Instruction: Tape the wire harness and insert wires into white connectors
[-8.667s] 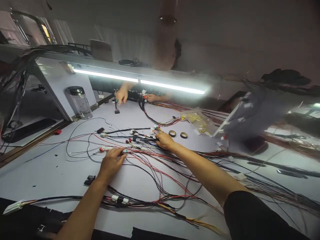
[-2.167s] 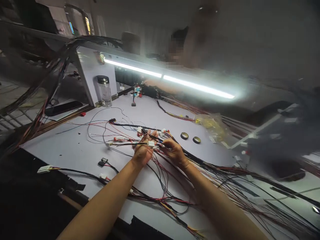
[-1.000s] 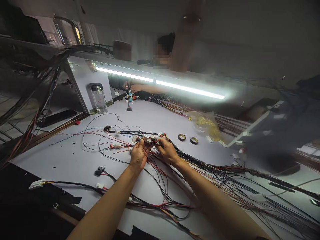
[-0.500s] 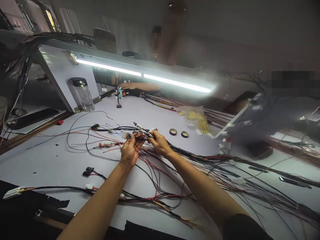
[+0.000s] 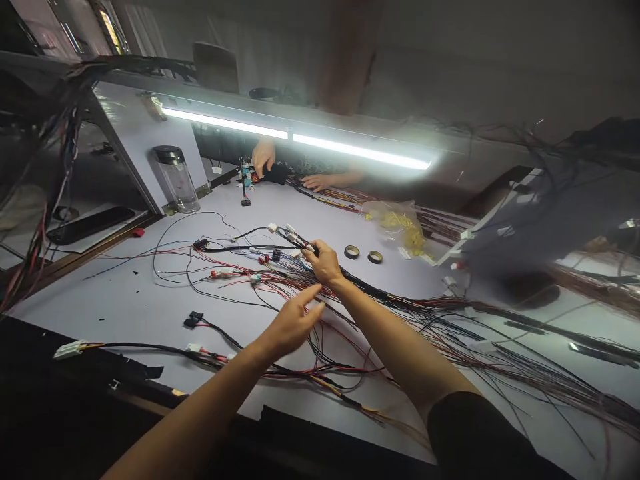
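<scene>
Red and black wires (image 5: pixel 235 275) fanned over a pale worktop (image 5: pixel 125 313)
Right hand (image 5: pixel 326 264) is closed round the wire bundle (image 5: pixel 380 295) mid-worktop, just behind its white connectors (image 5: pixel 289 235), which stand lifted off the surface, seemingly so the ends are gathered and easy to see; the bundle trails toward the right edge. Left hand (image 5: pixel 293 325) hovers with fingers spread and nothing in it, just above those wires nearer the front edge. Two tape rolls (image 5: pixel 347 252) lie beside the right hand; a co-worker's hands (image 5: pixel 263 157) work at the far edge
</scene>
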`<state>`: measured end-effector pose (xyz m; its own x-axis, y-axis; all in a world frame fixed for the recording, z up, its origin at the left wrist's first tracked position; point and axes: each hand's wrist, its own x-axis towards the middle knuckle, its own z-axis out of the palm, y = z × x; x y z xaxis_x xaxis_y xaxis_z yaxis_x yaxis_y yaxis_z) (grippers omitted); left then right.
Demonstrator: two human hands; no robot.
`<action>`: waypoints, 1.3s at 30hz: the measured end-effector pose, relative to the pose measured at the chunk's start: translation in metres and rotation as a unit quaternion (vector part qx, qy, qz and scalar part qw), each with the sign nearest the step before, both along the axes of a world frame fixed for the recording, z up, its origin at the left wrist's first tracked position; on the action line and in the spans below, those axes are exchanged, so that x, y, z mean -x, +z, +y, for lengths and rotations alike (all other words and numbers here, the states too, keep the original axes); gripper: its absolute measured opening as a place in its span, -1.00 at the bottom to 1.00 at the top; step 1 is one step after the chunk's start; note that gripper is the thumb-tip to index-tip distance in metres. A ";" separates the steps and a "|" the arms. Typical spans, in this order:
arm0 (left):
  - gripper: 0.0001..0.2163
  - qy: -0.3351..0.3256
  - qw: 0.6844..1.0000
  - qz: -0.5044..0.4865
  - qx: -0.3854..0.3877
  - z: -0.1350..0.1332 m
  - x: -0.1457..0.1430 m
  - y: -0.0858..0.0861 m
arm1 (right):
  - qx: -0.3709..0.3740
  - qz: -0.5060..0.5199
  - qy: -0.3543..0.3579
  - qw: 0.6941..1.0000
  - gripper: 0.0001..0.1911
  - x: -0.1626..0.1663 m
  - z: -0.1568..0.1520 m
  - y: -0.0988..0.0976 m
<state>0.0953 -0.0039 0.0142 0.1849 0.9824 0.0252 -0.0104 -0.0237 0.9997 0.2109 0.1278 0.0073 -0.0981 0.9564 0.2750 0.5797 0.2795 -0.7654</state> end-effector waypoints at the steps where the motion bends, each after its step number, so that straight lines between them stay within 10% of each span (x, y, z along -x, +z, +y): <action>1: -0.61 -0.047 0.989 0.122 -0.069 -0.017 0.003 -0.002 | 0.005 -0.005 -0.014 1.000 -0.81 0.000 0.003 0.001; 6: -0.52 -0.067 0.860 0.443 -0.244 -0.087 0.028 -0.028 | 0.035 -0.037 -0.080 0.996 -0.79 0.001 0.022 0.004; 12: -0.54 -0.045 0.781 0.528 -0.331 -0.104 0.036 -0.040 | 0.074 -0.103 -0.135 0.983 -0.73 0.008 0.038 -0.002; 22: -0.59 -0.023 0.761 0.524 -0.382 -0.100 0.037 -0.040 | 0.001 -0.176 -0.002 0.984 -0.63 -0.014 0.008 -0.001; 30: -0.70 0.003 0.772 0.470 -0.427 -0.100 0.040 -0.043 | -0.054 -0.176 0.059 0.981 -0.84 -0.075 -0.092 -0.005; 39: -0.71 -0.003 0.761 0.481 -0.435 -0.099 0.038 -0.036 | -0.114 -0.238 0.177 0.948 -0.70 -0.058 -0.170 -0.017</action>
